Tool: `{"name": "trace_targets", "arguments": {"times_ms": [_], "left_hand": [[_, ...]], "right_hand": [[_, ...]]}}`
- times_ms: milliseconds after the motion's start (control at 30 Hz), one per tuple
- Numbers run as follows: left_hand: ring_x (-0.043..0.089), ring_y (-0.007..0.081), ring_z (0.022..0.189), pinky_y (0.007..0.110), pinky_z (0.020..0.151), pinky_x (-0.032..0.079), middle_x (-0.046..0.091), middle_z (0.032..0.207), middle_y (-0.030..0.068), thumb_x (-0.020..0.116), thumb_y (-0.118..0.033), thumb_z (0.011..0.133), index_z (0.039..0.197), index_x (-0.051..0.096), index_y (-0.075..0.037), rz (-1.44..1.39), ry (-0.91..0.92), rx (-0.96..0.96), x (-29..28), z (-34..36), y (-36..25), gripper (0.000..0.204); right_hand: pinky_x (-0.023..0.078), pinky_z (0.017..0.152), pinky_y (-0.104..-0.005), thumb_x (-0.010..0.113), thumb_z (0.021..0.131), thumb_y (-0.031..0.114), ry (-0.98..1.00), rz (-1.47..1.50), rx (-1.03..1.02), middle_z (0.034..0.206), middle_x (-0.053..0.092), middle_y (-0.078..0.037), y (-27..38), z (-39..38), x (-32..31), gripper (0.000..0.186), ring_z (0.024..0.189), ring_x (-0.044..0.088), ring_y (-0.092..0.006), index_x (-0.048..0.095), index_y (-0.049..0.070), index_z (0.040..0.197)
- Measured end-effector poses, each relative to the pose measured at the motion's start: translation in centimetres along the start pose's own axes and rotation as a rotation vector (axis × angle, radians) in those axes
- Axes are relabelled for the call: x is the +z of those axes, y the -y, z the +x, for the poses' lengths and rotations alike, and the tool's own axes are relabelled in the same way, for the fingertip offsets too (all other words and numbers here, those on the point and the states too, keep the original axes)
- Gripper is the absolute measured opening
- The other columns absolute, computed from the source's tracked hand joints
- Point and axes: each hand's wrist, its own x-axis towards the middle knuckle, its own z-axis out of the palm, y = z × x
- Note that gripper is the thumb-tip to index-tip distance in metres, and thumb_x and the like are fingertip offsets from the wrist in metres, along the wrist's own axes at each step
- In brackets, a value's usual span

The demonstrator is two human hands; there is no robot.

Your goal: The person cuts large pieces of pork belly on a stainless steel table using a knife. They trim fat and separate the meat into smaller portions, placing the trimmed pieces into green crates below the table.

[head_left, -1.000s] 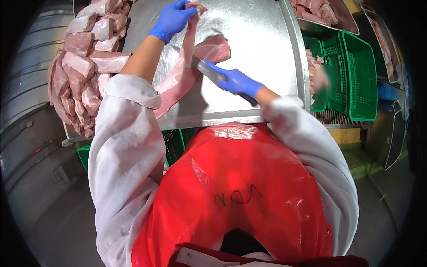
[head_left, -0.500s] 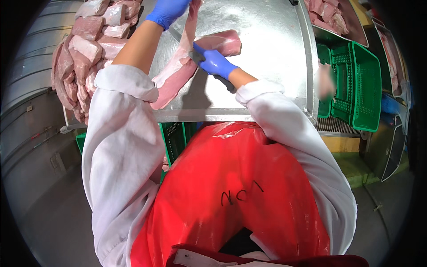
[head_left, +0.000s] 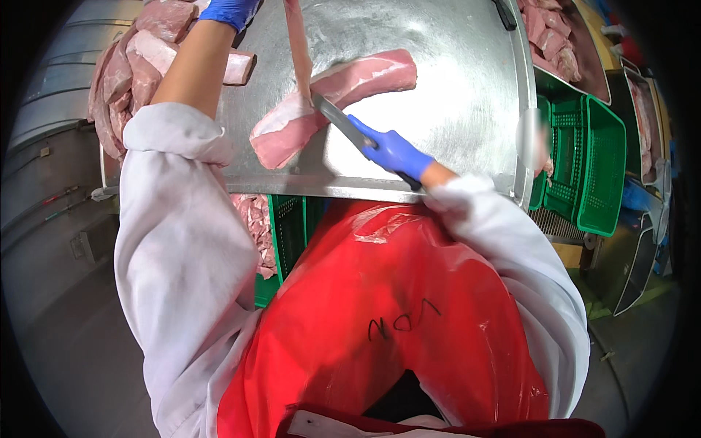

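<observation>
A long piece of pink meat (head_left: 380, 73) with a pale fat layer lies slantwise on the metal table (head_left: 467, 131). My right hand (head_left: 391, 152) is closed around the dark handle of a knife (head_left: 342, 120). The blade's tip touches the meat where a narrow strip of meat (head_left: 297, 44) joins it. That strip rises taut to the top edge of the view. My left hand (head_left: 230, 11) is raised there, pulling on the strip's upper end; its fingers are cut off by the view's edge.
Meat cuts (head_left: 120, 80) are piled at the left. Green crates (head_left: 602, 160) stand at the right, below a tray of meat (head_left: 555, 44). Meat trimmings (head_left: 255, 219) lie under the table's front edge. A dark handle-like object (head_left: 504, 13) lies at the far right.
My left hand has moved left and up, and the strip stands more upright and stretched. My right hand has shifted right and down with the knife, baring more of its blade.
</observation>
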Motion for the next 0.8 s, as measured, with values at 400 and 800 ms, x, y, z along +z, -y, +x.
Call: {"name": "trace_targets", "arguments": {"times_ms": [400,800], "left_hand": [[0.058,0.0095,0.067,0.021,0.059,0.045,0.065,0.081,0.0019,0.059,-0.010,0.091,0.096,0.068,-0.004,0.070,-0.018,0.063,-6.9,-2.3,-3.8,0.012],[0.061,0.0125,0.073,0.026,0.069,0.049,0.065,0.081,0.0028,0.060,-0.012,0.091,0.098,0.066,-0.002,-0.032,0.019,0.173,-9.8,-5.3,-8.9,0.013]], "right_hand": [[0.049,0.092,-0.0402,0.045,0.096,0.015,0.093,0.042,0.154,0.116,0.064,-0.023,3.7,3.5,2.0,0.061,0.101,0.065,-0.0360,0.029,0.024,0.154],[0.052,0.073,-0.0422,0.053,0.093,0.020,0.121,0.066,0.245,0.082,0.067,-0.024,6.5,6.6,6.5,0.067,0.072,0.067,-0.0337,0.028,0.023,0.155]]}}
